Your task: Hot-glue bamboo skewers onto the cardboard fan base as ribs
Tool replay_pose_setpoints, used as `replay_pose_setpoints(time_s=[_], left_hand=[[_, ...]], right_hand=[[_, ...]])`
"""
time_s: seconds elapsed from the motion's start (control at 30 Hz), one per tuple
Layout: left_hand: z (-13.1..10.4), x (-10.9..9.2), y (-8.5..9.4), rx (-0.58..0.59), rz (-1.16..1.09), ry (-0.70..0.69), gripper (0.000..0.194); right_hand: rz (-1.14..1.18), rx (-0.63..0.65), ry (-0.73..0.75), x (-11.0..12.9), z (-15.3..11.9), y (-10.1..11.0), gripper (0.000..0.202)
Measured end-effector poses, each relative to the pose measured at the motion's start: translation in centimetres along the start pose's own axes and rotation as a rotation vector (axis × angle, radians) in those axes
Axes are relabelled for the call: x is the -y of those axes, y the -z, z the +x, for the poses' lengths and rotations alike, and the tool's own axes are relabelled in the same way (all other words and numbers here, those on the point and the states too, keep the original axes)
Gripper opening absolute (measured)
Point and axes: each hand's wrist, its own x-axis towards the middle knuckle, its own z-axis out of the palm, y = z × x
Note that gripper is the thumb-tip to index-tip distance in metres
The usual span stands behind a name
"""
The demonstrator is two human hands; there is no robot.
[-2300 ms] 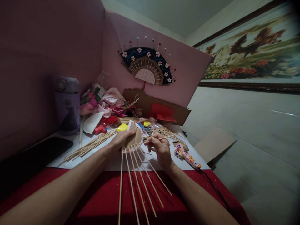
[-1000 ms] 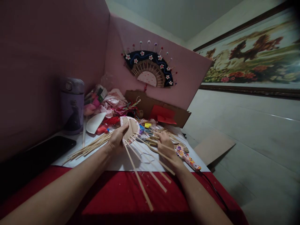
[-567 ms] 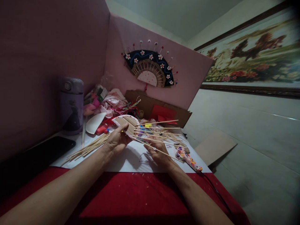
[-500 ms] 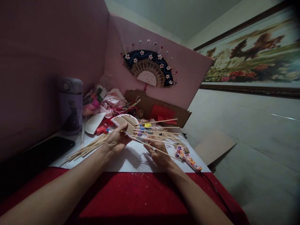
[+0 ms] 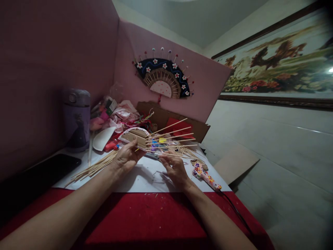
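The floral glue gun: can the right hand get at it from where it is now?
Probably yes. The floral glue gun lies on the white sheet beside the right hand, with nothing bulky between them, though that hand's fingertips seem to be at the lowest stick.

Wide head-worn view, aimed forward and down.
The red cloth [image 5: 145,222] is seen from above its near side, and the left hand [image 5: 127,157] and right hand [image 5: 175,168] are viewed at close range, below the middle of the frame. Farther off, the pink panel [image 5: 208,76] is shown obliquely; the framed picture [image 5: 275,64] is cut by the right edge, and the ceiling [image 5: 187,22] is caught at the top.
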Motion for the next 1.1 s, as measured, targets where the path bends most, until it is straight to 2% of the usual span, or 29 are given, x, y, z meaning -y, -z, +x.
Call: replay_pose_setpoints(time_s=[0.13, 0.37, 0.63, 0.73, 0.87, 1.1], left_hand=[[-0.2, 0.1, -0.4, 0.006, -0.006, 0.020, 0.018], [-0.1, 0.5, -0.1, 0.063, 0.125, 0.087, 0.019], [-0.1, 1.0, 0.3, 0.133, 0.322, 0.049, 0.017], [-0.5, 0.8, -0.2, 0.088, 0.297, 0.086, 0.019], [-0.5, 0.4, -0.8, 0.037, 0.153, 0.155, 0.024], [0.2, 0.2, -0.3, 0.004, 0.138, 0.191, 0.029]], right_hand=[[0.019, -0.040, -0.025, 0.0, 0.0, -0.1, 0.017], [0.019, -0.040, -0.001, -0.4, -0.1, -0.2, 0.017], [0.006, 0.011, -0.001, 0.1, -0.1, 0.0, 0.023], [0.010, -0.035, -0.019, 0.2, -0.1, 0.0, 0.021], [-0.008, -0.051, 0.011, -0.3, 0.0, -0.1, 0.019], [-0.010, -0.072, 0.024, -0.8, 0.0, -0.1, 0.019]])
